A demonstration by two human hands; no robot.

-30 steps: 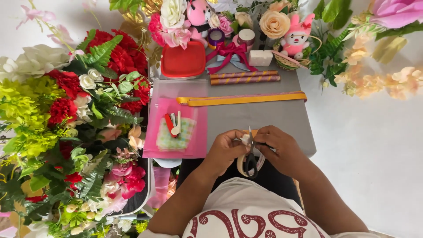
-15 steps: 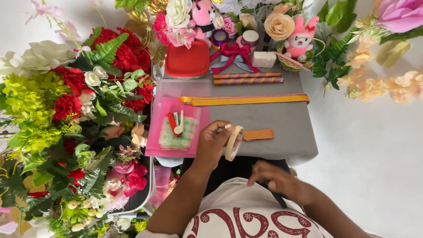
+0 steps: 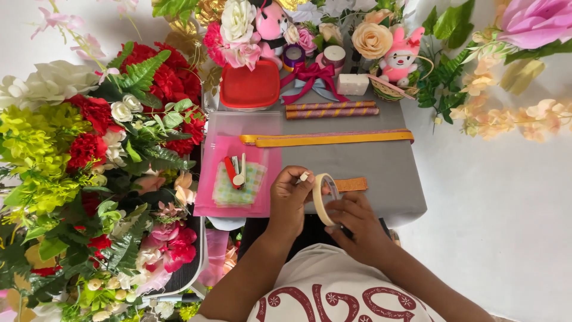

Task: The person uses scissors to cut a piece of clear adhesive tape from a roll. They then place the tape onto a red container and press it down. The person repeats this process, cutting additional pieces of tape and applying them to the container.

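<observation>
My left hand [image 3: 290,198] and my right hand [image 3: 356,223] meet over the near edge of the grey table [image 3: 387,179]. Between them stands a cream roll of tape [image 3: 322,198] on its edge. My right hand grips the roll from below. My left hand pinches a small pale end piece [image 3: 304,176] at the roll's top. An orange strip [image 3: 351,185] lies on the table just behind the roll.
A pink sheet [image 3: 262,161] with a checked cloth, red clip and small spoon lies left of my hands. Farther back are a long yellow-orange ruler [image 3: 328,139], two striped sticks [image 3: 330,110], a red box [image 3: 250,84], ribbons and plush toys. Artificial flowers crowd the left side.
My right hand, which had dropped toward my lap, has come back up to the tape roll. My left hand stayed at the roll and now pinches its end.
</observation>
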